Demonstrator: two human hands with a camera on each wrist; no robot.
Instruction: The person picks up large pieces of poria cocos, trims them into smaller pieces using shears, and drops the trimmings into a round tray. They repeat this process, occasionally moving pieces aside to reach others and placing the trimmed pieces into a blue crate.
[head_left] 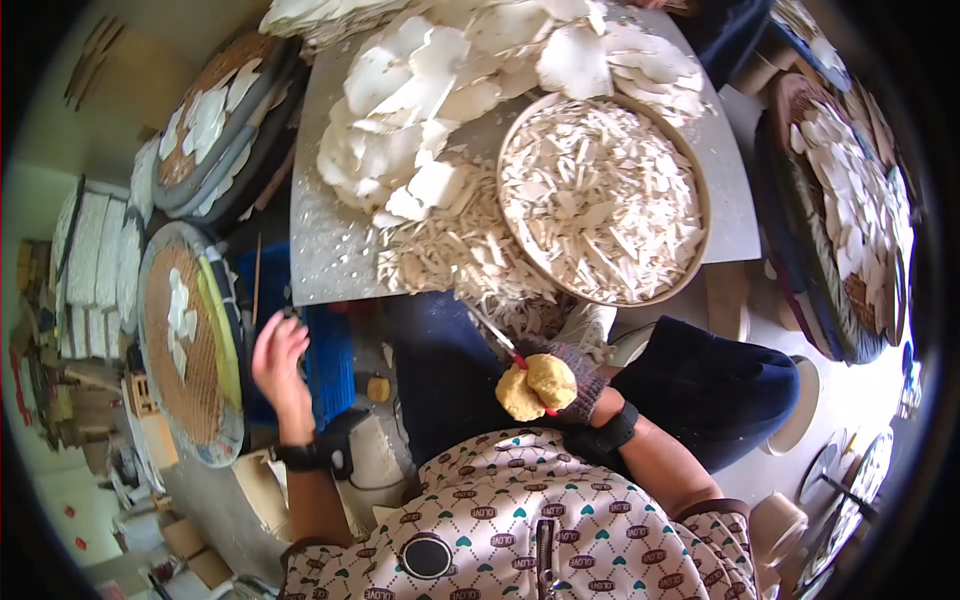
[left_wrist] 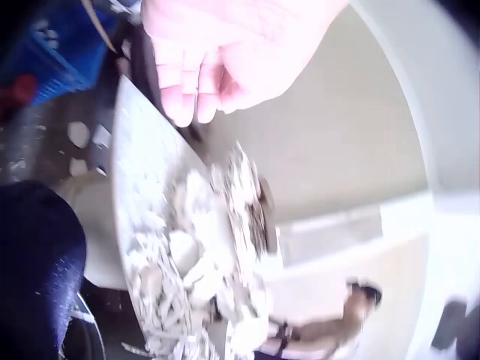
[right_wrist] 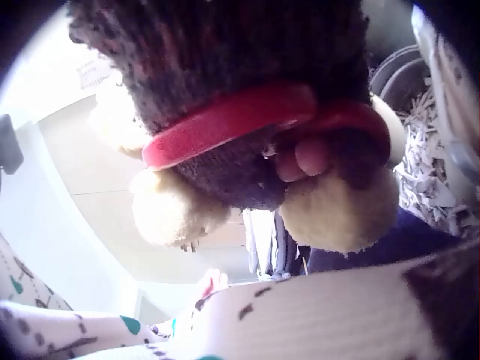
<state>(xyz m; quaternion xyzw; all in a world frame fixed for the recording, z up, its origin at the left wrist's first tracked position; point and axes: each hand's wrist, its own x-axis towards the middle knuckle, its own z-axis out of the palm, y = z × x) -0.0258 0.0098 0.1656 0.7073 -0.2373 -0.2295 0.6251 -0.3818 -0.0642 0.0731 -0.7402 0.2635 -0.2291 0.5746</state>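
My right hand (head_left: 580,378), in a dark knitted glove with bare fingertips, grips scissors (head_left: 519,360) over my lap. Their red handles (right_wrist: 232,124) carry lumps of yellow foam (head_left: 550,382), and the blades point up toward the table edge. My left hand (head_left: 282,372) is raised left of the table (head_left: 330,240), fingers slightly bent and holding nothing. Thin pale strips (head_left: 450,255) lie heaped at the table's near edge, some spilling over. Behind them are piled broad, flat white pieces (head_left: 400,80). A round tray (head_left: 703,215) full of cut strips sits on the right.
Round woven trays with white pieces stand at the left (head_left: 165,370) and right (head_left: 780,110). A blue crate (head_left: 330,365) is below my left hand. Another person's arm (left_wrist: 315,337) shows in the left wrist view, across the table. My knees are under the near edge.
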